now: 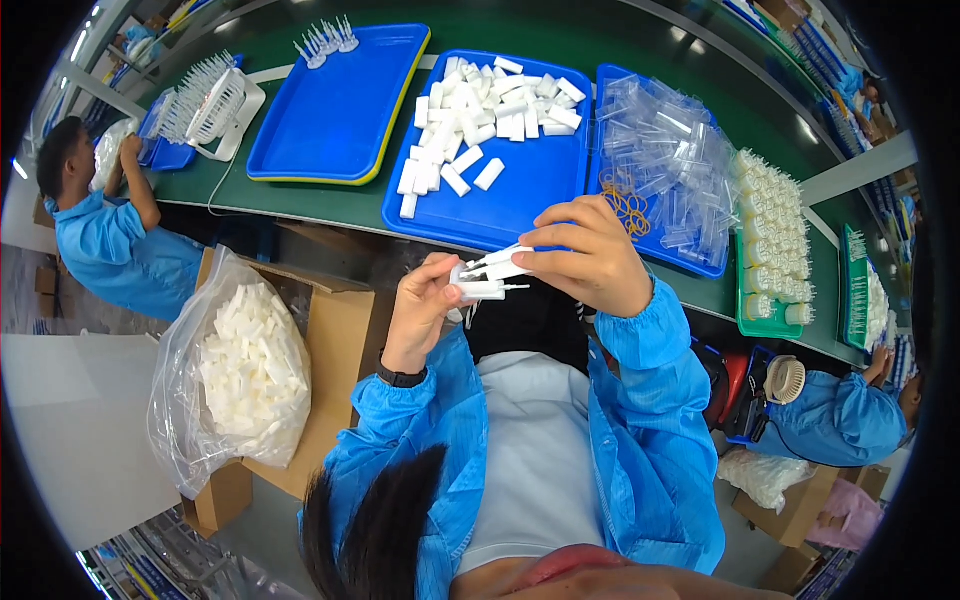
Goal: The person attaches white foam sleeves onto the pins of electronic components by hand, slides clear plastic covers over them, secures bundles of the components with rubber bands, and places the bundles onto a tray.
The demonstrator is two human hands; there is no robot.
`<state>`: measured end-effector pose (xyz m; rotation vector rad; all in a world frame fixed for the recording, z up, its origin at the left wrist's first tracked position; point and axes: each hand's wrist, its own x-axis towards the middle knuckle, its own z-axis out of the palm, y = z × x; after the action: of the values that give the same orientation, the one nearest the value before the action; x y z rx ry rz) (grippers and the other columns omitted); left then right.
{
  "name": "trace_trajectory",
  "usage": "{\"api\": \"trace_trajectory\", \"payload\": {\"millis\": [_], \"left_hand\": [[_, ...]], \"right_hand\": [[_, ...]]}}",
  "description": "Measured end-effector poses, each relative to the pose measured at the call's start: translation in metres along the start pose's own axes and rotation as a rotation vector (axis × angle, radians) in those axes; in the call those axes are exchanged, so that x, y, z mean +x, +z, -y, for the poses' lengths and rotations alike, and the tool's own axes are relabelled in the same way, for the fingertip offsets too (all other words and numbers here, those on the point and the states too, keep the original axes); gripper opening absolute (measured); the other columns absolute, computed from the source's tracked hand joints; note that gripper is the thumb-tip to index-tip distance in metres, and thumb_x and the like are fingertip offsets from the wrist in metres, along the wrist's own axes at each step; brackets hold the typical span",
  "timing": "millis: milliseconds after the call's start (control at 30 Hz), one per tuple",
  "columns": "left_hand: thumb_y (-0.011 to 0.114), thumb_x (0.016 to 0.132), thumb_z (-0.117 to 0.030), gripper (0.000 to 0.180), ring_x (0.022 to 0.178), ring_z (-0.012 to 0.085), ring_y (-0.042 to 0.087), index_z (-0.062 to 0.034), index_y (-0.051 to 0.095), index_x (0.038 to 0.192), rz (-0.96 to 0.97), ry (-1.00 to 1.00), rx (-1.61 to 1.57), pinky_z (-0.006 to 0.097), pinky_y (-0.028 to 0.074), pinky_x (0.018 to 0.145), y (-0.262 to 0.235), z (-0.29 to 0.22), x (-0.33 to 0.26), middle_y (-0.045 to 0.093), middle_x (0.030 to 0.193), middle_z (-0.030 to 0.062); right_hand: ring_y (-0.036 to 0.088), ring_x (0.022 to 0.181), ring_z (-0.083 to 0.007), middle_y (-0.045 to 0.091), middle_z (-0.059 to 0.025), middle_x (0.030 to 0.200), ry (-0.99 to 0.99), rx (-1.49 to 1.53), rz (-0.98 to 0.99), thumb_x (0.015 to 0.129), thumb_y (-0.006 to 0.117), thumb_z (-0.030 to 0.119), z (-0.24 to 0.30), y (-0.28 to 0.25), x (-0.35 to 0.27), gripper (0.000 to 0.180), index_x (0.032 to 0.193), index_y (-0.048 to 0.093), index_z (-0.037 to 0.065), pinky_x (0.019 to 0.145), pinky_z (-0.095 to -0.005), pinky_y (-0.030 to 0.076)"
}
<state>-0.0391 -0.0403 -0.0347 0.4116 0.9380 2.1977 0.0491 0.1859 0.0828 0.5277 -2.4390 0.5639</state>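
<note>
My left hand (pixel 425 300) grips a small white plastic block (pixel 478 288) just in front of the green table edge. My right hand (pixel 590 255) pinches a thin white nozzle piece (pixel 500 262) and holds it against the top of that block. Both hands are raised close together above my lap. Behind them a blue tray (pixel 530 190) carries several loose white blocks (pixel 480 110). To its right a second blue tray (pixel 612 80) is heaped with clear plastic sleeves (pixel 665 150) and some orange rubber bands (pixel 628 208).
A blue tray with a yellow rim (pixel 335 115) has a few nozzle pieces at its far end. A bag of white parts (pixel 245 370) sits in a cardboard box at my left. A green rack of white caps (pixel 770 240) stands right. Co-workers in blue coats sit at far left (pixel 110 230) and right (pixel 845 415).
</note>
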Motion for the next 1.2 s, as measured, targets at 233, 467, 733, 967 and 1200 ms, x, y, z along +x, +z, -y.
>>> {"api": "trace_trajectory", "payload": {"millis": [233,467,733,967,1200], "left_hand": [[0.068,0.081,0.003,0.035,0.102,0.0194,0.059,-0.0018,0.062,0.115,-0.003,0.054,0.048,0.033,0.059,0.080,-0.003,0.002,0.003,0.051,0.113,0.0070],[0.069,0.078,0.007,0.037,0.101,0.0197,0.058,-0.0001,0.062,0.114,0.031,0.047,0.092,0.032,0.059,0.079,0.008,0.005,0.000,0.052,0.111,0.0074],[0.071,0.083,-0.009,0.051,0.102,0.0208,0.062,-0.0020,0.051,0.129,0.011,-0.150,-0.123,0.033,0.059,0.081,-0.001,0.006,-0.002,0.058,0.113,0.0089],[0.065,0.089,-0.025,0.050,0.098,0.0251,0.065,-0.0011,0.047,0.129,0.030,-0.161,-0.120,0.031,0.059,0.078,-0.022,0.013,-0.007,0.059,0.118,0.0173],[0.060,0.092,-0.016,0.042,0.102,0.0231,0.063,-0.0034,0.048,0.130,-0.021,-0.125,-0.102,0.031,0.058,0.081,-0.016,0.007,-0.008,0.057,0.121,0.0158]], "right_hand": [[0.061,0.092,-0.0174,0.067,0.0019,0.091,0.008,0.086,-0.005,0.069,0.077,0.012,-0.002,0.011,0.000,0.024,0.092,0.071,0.014,0.079,-0.0332,0.043],[0.060,0.090,-0.0180,0.067,0.0010,0.089,-0.034,0.170,0.067,0.072,0.074,0.015,0.000,0.025,-0.001,0.017,0.089,0.070,0.014,0.079,-0.0332,0.043],[0.060,0.089,-0.0224,0.067,-0.0045,0.092,0.157,0.440,0.100,0.079,0.071,0.014,-0.024,0.037,0.009,0.021,0.099,0.071,0.008,0.081,-0.0342,0.044],[0.050,0.105,-0.0242,0.058,-0.0078,0.107,0.295,-0.242,0.092,0.080,0.065,0.011,-0.078,0.083,0.020,0.031,0.111,0.067,0.009,0.082,-0.0367,0.042],[0.053,0.101,-0.0255,0.060,-0.0075,0.100,0.262,-0.270,0.150,0.078,0.070,0.014,-0.087,0.088,0.019,0.020,0.097,0.067,0.009,0.082,-0.0373,0.043]]}}
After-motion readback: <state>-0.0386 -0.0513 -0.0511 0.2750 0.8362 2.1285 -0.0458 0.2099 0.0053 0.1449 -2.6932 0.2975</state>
